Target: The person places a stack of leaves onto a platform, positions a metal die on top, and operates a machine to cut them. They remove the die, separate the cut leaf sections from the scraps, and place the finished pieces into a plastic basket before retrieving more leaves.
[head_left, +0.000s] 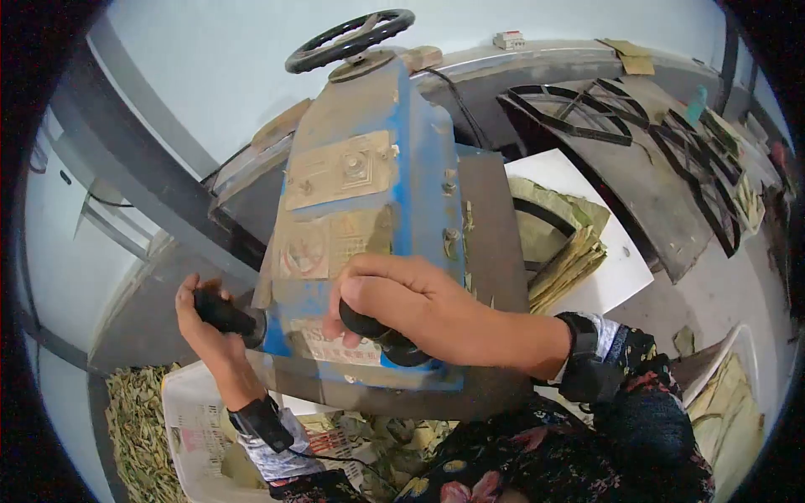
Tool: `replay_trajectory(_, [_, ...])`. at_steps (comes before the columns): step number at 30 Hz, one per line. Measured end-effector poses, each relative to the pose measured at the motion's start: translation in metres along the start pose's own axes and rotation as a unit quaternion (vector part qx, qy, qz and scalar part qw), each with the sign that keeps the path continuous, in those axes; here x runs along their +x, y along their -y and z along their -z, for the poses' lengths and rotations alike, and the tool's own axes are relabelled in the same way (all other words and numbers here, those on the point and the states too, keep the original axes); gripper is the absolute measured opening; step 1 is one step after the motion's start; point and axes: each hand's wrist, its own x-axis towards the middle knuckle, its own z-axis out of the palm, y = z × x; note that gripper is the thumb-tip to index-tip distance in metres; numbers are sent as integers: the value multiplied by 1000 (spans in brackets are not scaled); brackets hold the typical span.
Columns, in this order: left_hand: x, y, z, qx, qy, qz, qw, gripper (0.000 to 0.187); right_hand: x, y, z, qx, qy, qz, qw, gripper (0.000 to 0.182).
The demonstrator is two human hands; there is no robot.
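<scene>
A worn blue machine [369, 168] with faded yellow labels fills the middle, topped by a black handwheel [350, 38]. My left hand [201, 323] grips a black handle knob [222, 313] on the machine's left side. My right hand [402, 302] wraps around a black handle knob [381, 334] at the machine's front. Both wrists wear black bands over patterned sleeves.
A stack of yellowish-green cut sheets [570, 256] lies on a white board [620, 260] to the right. Dark metal cutting frames [587, 113] rest on a table at the back right. A white sack [197, 419] and leaf scraps [138, 427] lie below left.
</scene>
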Motion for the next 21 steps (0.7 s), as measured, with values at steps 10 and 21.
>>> replay_trajectory(10, [-7,19,10,-36,38,-15,999,34,-13,-15,2,5,-48,-3,999,24])
replay_trajectory(21, [-9,44,25,-47,65,-27,996,34,-22,-29,-1,4,-85,-38,996,25])
